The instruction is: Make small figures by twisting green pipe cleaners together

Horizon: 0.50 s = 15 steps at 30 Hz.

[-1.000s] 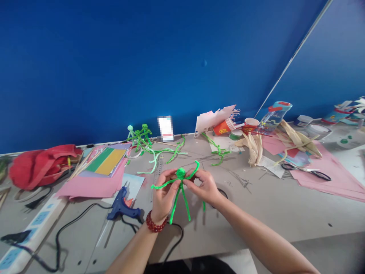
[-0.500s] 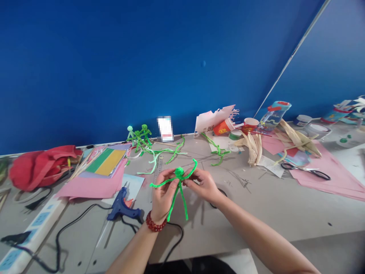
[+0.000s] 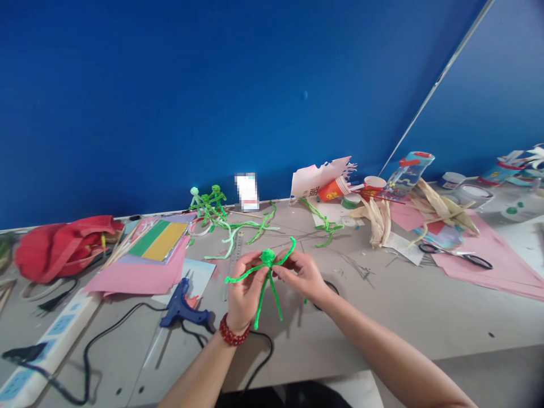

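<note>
Figure (image 3: 267,259), green, held upright above table (image 3: 408,317), pinched near the chest between thumb and fingers of left hand (image 3: 243,290) and of right hand (image 3: 306,276). Glue gun (image 3: 181,309) on table, left of both hands; small figures (image 3: 206,200) farther back, near wall (image 3: 170,113).

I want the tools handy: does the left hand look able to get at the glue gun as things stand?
Probably yes, once it lets go: the left hand helps hold the green figure, but the glue gun lies nearby to its left with nothing seen on top.
</note>
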Available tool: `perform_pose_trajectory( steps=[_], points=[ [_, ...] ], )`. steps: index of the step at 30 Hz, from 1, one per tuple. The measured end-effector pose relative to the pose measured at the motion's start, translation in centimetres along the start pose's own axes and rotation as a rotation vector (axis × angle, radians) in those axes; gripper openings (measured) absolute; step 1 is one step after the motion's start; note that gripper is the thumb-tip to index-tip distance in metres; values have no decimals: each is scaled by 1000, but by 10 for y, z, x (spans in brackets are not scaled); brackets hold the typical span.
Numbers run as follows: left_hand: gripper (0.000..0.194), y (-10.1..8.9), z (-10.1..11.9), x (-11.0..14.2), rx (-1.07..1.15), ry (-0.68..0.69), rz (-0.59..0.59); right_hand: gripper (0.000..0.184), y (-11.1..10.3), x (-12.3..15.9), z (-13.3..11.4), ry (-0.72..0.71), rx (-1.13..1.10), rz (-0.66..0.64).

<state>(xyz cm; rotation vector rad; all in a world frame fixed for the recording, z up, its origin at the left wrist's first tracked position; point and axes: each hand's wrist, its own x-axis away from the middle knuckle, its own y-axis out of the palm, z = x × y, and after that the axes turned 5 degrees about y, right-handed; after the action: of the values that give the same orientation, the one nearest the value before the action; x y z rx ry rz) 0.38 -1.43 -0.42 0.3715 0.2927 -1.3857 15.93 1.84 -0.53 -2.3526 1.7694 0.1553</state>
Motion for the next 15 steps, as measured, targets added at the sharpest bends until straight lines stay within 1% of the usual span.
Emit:
perform_pose_trajectory(
  steps=[5, 10, 15],
  points=[
    [28, 1, 1, 0, -1, 23, -8, 11, 1, -1, -2, 0, -97, -37],
    [31, 1, 1, 0, -11, 19, 17, 15, 0, -1, -4, 68, -46, -55],
    [31, 0, -2, 1, -37, 4, 20, 14, 0, -1, -6, 68, -6, -20]
  ],
)
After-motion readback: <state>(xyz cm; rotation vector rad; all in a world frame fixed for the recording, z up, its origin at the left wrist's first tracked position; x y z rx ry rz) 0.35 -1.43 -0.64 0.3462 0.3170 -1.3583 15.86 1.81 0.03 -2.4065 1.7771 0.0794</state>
